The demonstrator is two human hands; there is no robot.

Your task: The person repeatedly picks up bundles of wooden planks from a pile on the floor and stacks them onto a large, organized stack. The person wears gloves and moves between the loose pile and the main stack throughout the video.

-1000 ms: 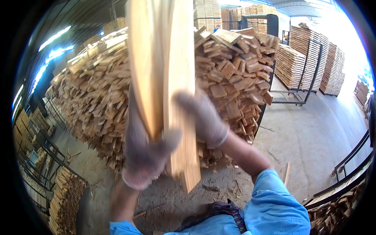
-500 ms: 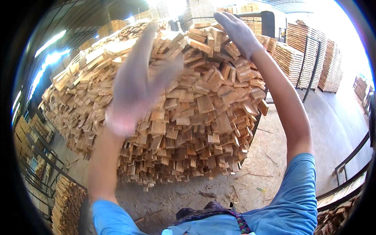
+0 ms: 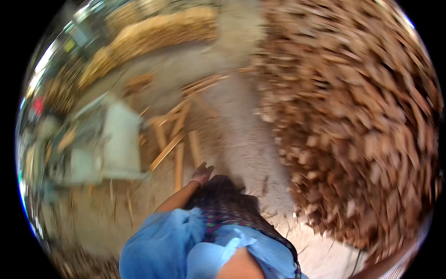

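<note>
My left hand (image 3: 203,173), in a pale glove, hangs low beside my dark apron (image 3: 223,195). Its fingers look spread, and nothing shows in them. Nearest to it are loose wooden slats (image 3: 179,162) lying crossed on the floor. The bare skin of my right arm (image 3: 241,266) comes out of the blue sleeve and leaves the picture at the lower edge; my right hand cannot be seen. To my right rises the big heap of short wood pieces (image 3: 353,125), smeared by motion.
A pale green box-shaped machine or table (image 3: 121,139) stands at the left, near the slats. Further off lies a long stack of light wood (image 3: 162,35). Concrete floor (image 3: 237,125) runs between the slats and the heap.
My view has swung left and downward, so the heap now stands at the right. Both hands have left the top of the heap; my left hand is down by my body, the right out of sight.
</note>
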